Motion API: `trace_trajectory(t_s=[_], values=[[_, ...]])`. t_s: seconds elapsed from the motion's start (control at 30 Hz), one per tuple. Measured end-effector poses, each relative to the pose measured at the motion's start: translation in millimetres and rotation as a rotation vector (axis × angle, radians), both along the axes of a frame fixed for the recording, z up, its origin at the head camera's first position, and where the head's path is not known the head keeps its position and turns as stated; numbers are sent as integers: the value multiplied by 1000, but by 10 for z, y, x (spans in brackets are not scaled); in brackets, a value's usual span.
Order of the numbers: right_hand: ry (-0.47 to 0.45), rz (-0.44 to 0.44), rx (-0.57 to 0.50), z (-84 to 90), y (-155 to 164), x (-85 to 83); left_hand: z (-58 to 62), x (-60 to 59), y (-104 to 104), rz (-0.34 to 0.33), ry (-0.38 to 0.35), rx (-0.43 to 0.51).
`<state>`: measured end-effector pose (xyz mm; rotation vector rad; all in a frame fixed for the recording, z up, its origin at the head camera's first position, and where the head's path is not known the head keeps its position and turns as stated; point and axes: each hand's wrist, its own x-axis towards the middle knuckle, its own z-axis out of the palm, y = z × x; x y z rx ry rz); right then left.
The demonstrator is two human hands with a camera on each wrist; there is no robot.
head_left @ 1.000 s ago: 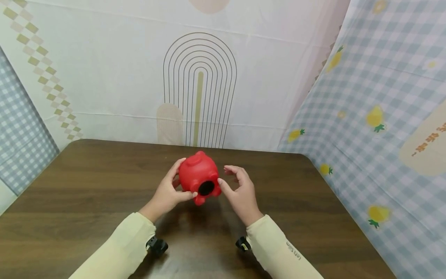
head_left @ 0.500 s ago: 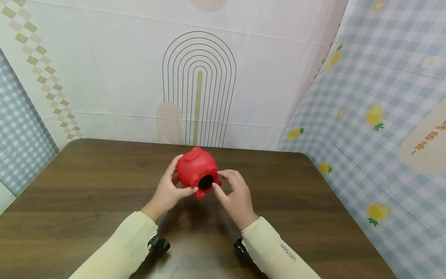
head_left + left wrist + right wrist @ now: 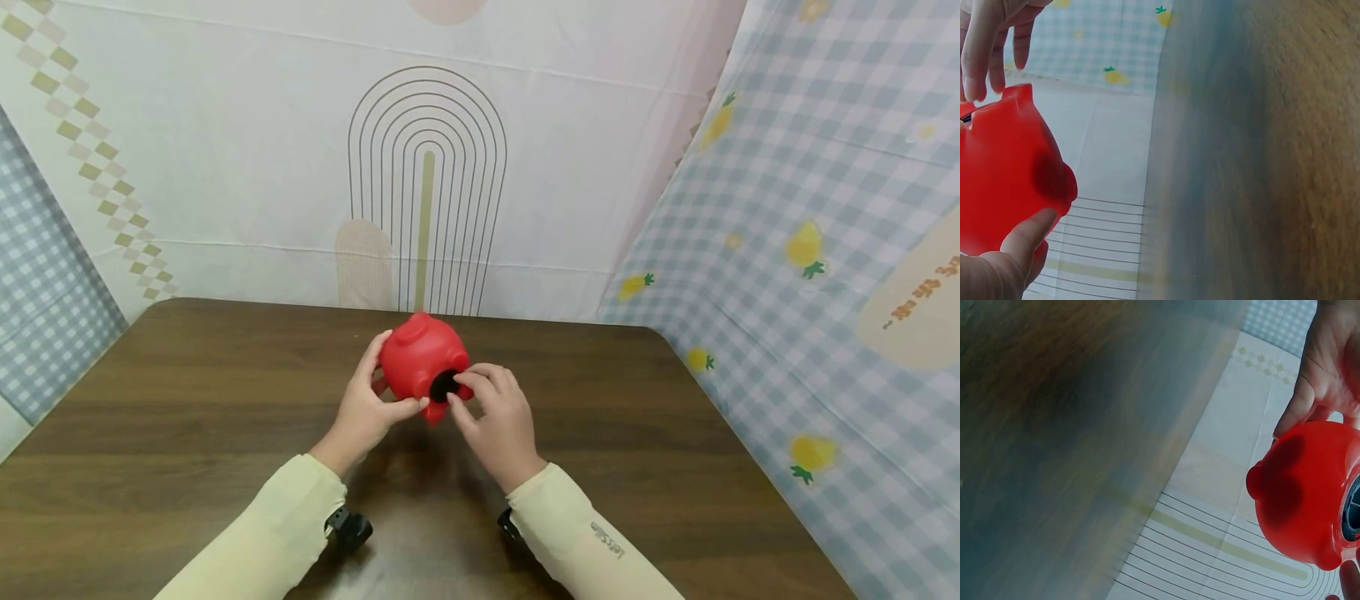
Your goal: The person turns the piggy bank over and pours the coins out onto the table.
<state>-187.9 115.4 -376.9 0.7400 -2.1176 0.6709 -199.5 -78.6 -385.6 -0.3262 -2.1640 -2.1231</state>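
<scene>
A red piggy bank (image 3: 416, 362) is held above the brown table (image 3: 187, 400), tipped so its underside faces me. My left hand (image 3: 367, 408) grips its left side, thumb under the body and fingers behind. A round black plug (image 3: 442, 386) sits in the underside. My right hand (image 3: 480, 408) has its curled fingertips on that plug, thumb just below it. In the left wrist view the red piggy bank (image 3: 1004, 181) fills the lower left, with the left thumb (image 3: 1022, 244) against it. The right wrist view has the piggy bank (image 3: 1310, 494) at the right edge, the plug (image 3: 1352, 509) partly cut off.
Patterned cloth backdrops stand close behind the table (image 3: 427, 192) and along the right side (image 3: 810, 250). A checked cloth (image 3: 45, 275) hangs at the left. The dark wood surface stretches bare to both sides of my hands.
The piggy bank has risen slightly and moved away from me. My right hand, apart from it a second ago, has closed in and now has its fingertips on the black plug.
</scene>
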Motion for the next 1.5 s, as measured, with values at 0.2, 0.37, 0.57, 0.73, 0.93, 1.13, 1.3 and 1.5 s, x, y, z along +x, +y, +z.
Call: trace_trajectory(t_s=[0.2,0.37,0.57,0.73,0.93,1.13,1.3,1.5], values=[[56,-39,55,2,-26,-18,-10,12,33,19,-5,3],[82,-64,84,7,-47,-31,-12,24,55,37,-23,4],[115,-91,113,-8,-55,-47,-6,41,83,47,-39,-1],[154,-104,143,-28,-60,-61,-30,41,99,60,-58,2],[146,-105,156,-31,-67,-53,-42,40,110,61,-69,6],[151,-93,153,-31,-66,-56,-31,35,110,54,-63,10],[163,-71,167,-20,-55,-64,-23,40,106,53,-58,13],[200,-27,210,-14,-22,-88,-16,50,104,47,-59,25]])
